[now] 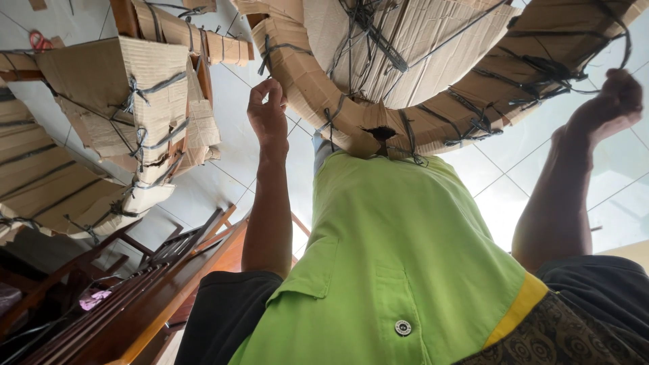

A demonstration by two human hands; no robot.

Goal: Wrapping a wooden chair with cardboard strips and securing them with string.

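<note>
since both hands work opposite ends of the curved cardboard arch (304,74), i'd guess an even pull keeps the dark straps (541,67) from slipping | left hand (267,111) pinched narrow by the inner rim, can't tell what's in it | right hand (612,101) fisted at the outer edge | arch sits between the hands, just past the green shirt (392,236)
</note>
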